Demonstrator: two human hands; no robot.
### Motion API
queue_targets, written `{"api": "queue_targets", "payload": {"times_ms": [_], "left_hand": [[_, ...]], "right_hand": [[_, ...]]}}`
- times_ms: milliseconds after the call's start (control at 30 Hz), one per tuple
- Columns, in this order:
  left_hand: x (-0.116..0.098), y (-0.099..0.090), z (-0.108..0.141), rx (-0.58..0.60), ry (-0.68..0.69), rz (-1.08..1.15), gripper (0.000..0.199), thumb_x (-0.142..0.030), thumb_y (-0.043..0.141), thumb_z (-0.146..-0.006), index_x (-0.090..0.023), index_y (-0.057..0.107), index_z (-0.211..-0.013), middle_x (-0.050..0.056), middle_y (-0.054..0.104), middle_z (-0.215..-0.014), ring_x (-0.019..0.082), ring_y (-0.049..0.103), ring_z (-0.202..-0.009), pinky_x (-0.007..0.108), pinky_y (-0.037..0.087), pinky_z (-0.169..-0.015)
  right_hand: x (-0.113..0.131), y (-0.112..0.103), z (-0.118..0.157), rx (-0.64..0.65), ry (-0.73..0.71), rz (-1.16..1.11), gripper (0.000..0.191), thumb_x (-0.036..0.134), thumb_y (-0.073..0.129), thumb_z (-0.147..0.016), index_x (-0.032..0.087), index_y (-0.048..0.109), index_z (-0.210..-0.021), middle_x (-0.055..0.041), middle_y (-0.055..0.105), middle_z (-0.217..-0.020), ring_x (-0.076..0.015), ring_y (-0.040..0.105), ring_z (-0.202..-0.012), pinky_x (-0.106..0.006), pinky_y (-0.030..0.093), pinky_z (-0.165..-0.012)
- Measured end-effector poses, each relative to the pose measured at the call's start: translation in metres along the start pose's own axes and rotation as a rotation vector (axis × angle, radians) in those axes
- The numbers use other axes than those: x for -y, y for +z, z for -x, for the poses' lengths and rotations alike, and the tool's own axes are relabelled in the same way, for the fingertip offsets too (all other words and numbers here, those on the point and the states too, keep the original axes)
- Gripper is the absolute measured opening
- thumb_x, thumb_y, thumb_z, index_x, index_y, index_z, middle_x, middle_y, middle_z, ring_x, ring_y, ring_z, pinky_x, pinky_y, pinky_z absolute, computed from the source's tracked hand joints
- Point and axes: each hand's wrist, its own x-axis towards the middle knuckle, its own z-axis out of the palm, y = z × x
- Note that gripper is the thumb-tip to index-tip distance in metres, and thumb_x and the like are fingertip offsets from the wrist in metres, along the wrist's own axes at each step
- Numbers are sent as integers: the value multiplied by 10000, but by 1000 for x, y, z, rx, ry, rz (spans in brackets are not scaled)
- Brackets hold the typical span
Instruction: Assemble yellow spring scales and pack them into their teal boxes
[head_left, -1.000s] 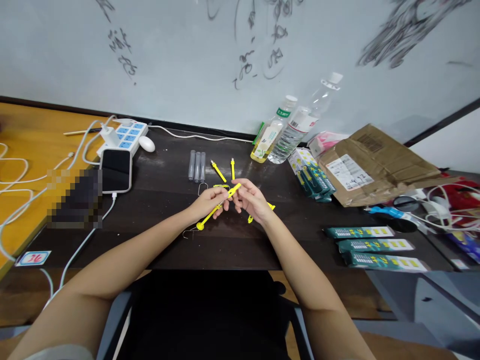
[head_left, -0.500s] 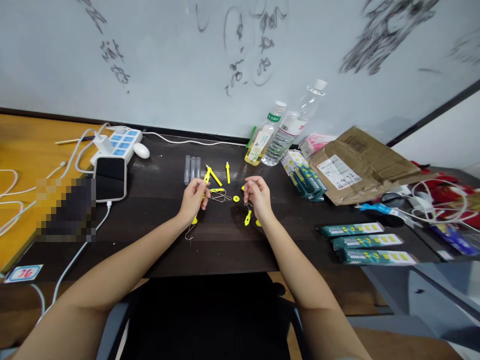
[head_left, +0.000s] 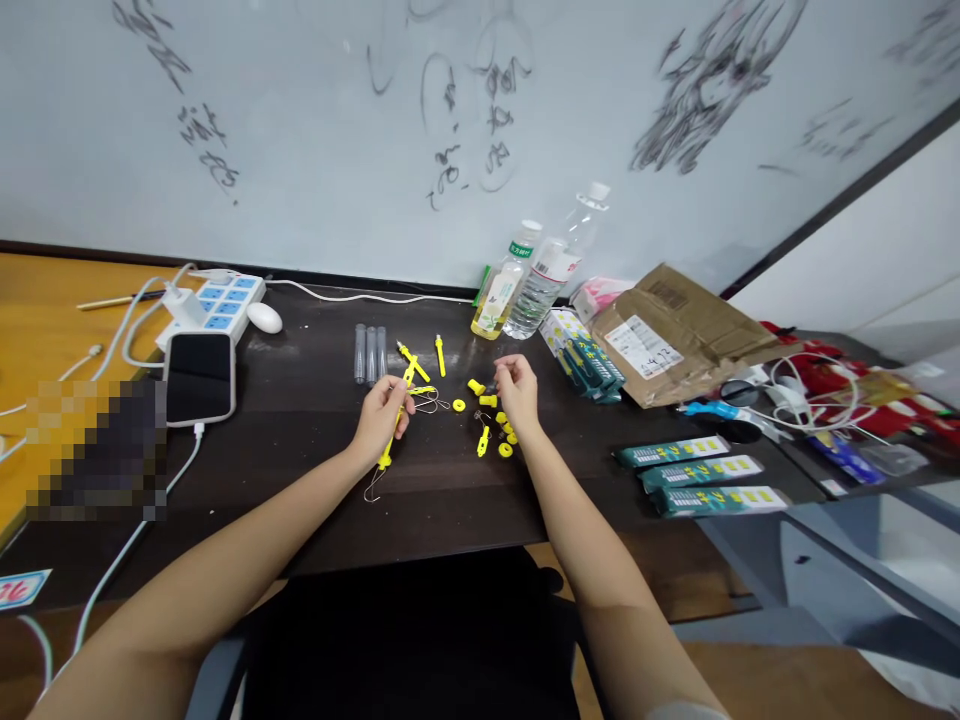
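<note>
My left hand (head_left: 379,415) is closed around a slim yellow plastic piece with a wire hook (head_left: 385,458), whose hook hangs from its lower end. Its upper end sticks out above my thumb. My right hand (head_left: 520,393) is pinched over the desk; whatever its fingertips hold, if anything, is too small to name. Between the hands lie a yellow ring (head_left: 459,405), a small yellow piece with a wire (head_left: 484,441) and yellow caps (head_left: 488,400). More small yellow rings (head_left: 505,450) sit below my right hand. Beyond my left hand are yellow sticks (head_left: 440,356) and three clear tubes (head_left: 371,355).
Two bottles (head_left: 501,295) stand by the whiteboard (head_left: 315,150). To the right are stacked green boxes (head_left: 589,365), a cardboard parcel (head_left: 675,330) and three separate green packs (head_left: 701,470). A phone (head_left: 199,378), a power strip (head_left: 229,310) and white cables lie left.
The view has shifted to the right. My right hand has moved up off the yellow caps and rings, which now show beside it. My left hand still holds the yellow hooked piece.
</note>
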Motion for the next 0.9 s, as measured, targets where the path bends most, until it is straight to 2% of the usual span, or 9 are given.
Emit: {"api": "queue_targets", "payload": {"times_ms": [100, 400, 567, 900], "left_hand": [[-1, 0, 0, 3, -4, -2, 318, -491, 514, -859, -174, 501, -877, -71, 526, -603, 17, 381, -316, 130, 242, -288], [-5, 3, 0, -12, -52, 60, 330, -486, 556, -824, -163, 511, -870, -63, 530, -584, 19, 374, -311, 135, 232, -285], [-5, 2, 0, 5, -58, 81, 317, -477, 567, -813, -169, 506, -859, -63, 527, -574, 22, 356, -311, 134, 212, -277], [-3, -2, -3, -39, -56, 70, 246, -419, 542, -833, -176, 510, -847, -71, 498, -556, 17, 326, -316, 116, 198, -283]], "right_hand": [[-2, 2, 0, -83, -6, 83, 131, 308, 489, -798, 187, 538, -810, 22, 509, -688, -129, 482, -642, -255, 388, -619], [-8, 5, 4, -4, -20, 207, 126, 287, 480, -793, 192, 557, -822, 6, 580, -733, -144, 537, -675, -262, 403, -658], [-12, 5, 4, 5, -28, 253, 131, 278, 463, -794, 200, 564, -824, 2, 593, -749, -153, 546, -693, -266, 409, -664], [-11, -3, -1, 16, -53, 362, 158, 273, 456, -801, 196, 590, -835, -26, 623, -799, -173, 561, -742, -282, 415, -691]]}}
